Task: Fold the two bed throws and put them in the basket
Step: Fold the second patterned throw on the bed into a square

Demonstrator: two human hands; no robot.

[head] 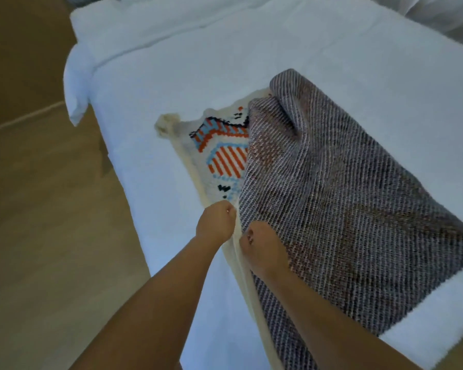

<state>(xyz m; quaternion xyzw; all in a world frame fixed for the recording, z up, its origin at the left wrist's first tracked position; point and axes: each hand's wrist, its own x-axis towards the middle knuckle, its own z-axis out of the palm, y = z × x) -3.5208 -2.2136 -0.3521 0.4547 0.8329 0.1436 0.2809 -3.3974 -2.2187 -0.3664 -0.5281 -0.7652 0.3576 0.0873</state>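
A woven bed throw point(332, 198) lies on the white bed, folded over itself so that its dark grey ribbed underside faces up. Its cream front with an orange, blue and black pattern point(225, 153) shows at the left. My left hand point(217, 222) is closed on the throw's cream edge near the bed's left side. My right hand point(262, 249) sits just to the right, gripping the edge of the grey folded layer. Both forearms reach in from the bottom of the view. A second throw and a basket are not visible.
The white bed point(251, 62) fills most of the view, with a folded duvet edge at the far left corner point(78, 84). Brown floor point(38, 209) runs along the bed's left side. A white band of bedding point(433, 316) lies at the bottom right.
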